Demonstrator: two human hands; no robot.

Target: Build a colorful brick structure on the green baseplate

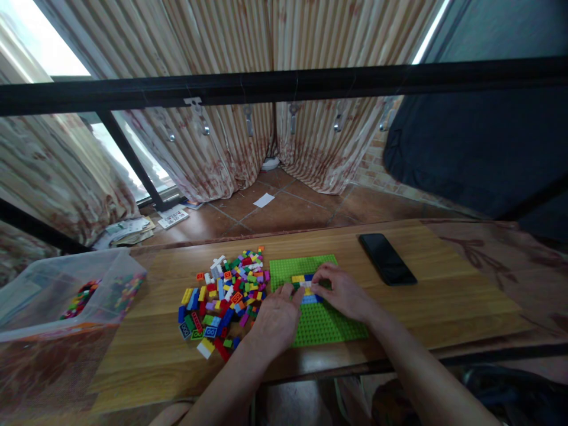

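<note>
A bright green studded baseplate [293,267] lies on the wooden table. A small cluster of bricks [302,278], yellow, blue, white and green, is stuck on it near the middle. My right hand [344,291] rests on the plate with its fingertips pinched against that cluster. My left hand [276,319] lies at the plate's left edge, its index finger reaching to the cluster's near side. A heap of loose coloured bricks [224,296] spreads over the table just left of the plate.
A black phone [387,258] lies face up right of the plate. A clear plastic tub [53,296] holding more bricks stands at the table's left end. A black metal bar [284,86] crosses above; curtains and tiled floor lie beyond.
</note>
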